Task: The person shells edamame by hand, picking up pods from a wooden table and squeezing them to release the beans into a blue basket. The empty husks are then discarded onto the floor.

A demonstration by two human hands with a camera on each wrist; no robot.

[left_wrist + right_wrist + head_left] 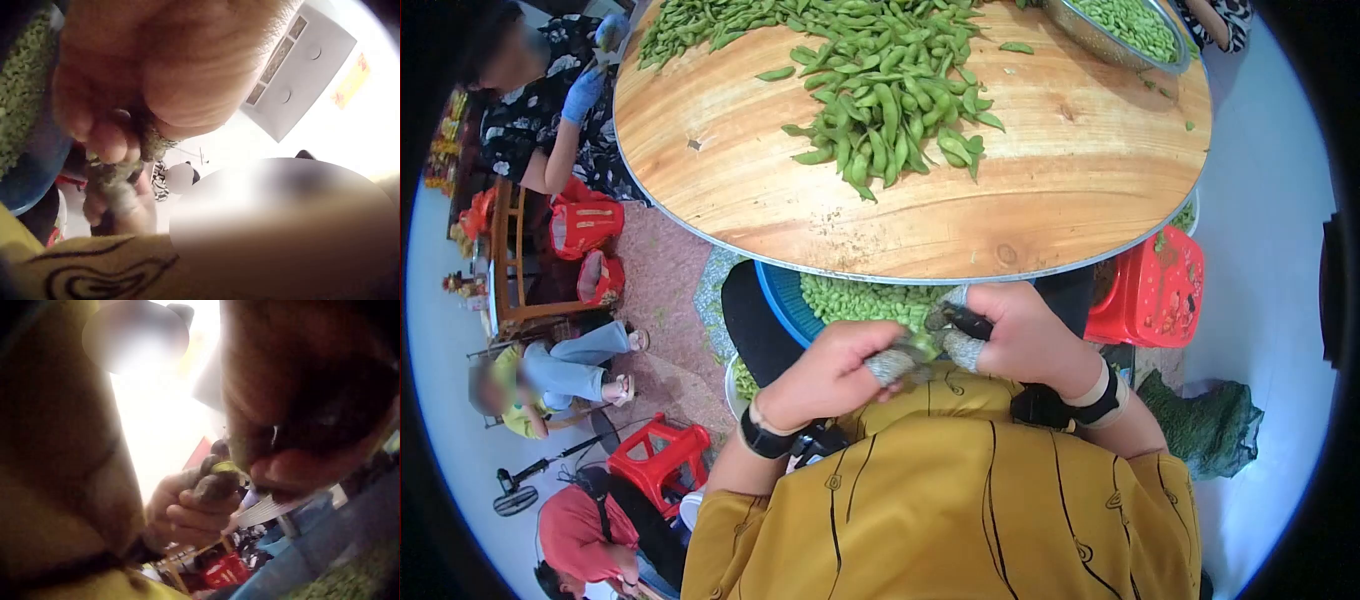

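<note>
In the head view my left hand (pixel 830 372) pinches a green edamame pod (pixel 922 346) between its wrapped thumb and its fingers. The pod also shows as a bright strip (pixel 225 467) at the left fingertips in the right wrist view. My right hand (pixel 1040 335) meets it at the pod and grips a small black object (pixel 970 321); its kind I cannot tell. Grey wrapping covers the right thumb and a finger. Below both hands sits a blue basin (pixel 780 305) of shelled green beans (pixel 865 300), close to the lap.
Ahead is a round wooden table (pixel 730 185) with a heap of edamame pods (pixel 890 110) and a metal bowl (pixel 1090 40) of shelled beans. A red container (pixel 1170 290) stands at right, a red stool (pixel 662 450) at left. Other people sit along the left side.
</note>
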